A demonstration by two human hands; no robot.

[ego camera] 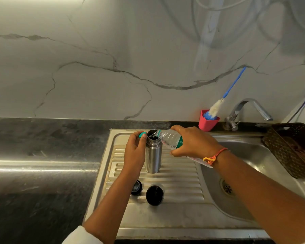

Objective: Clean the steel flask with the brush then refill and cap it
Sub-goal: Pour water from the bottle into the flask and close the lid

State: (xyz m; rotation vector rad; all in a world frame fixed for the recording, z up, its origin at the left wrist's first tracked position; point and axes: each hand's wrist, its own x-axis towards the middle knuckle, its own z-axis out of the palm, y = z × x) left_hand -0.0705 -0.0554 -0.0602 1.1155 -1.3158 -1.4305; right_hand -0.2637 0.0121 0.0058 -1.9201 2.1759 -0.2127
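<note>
Steel flask (pixel 153 154), uncapped, upright on ribbed drainboard (pixel 180 182); right hand (pixel 192 141) grips tilted plastic bottle (pixel 169 137), its neck at the flask's mouth. Left hand (pixel 135 148), close against the flask's left side, pinches teal cap (pixel 141 134) beside the flask's rim. Small black lid (pixel 136 187) and larger black lid (pixel 154 195) lie in front of the flask; brush (pixel 217 107) stands in pink cup (pixel 207 121) behind the flask, to its right.

open steel flask (pixel 153 154) upright near the drainboard's (pixel 183 182) back edge; black lid (pixel 154 195) and stopper (pixel 136 187) lying nearer its front edge; brush (pixel 217 107) leaning beyond the back right corner.
</note>
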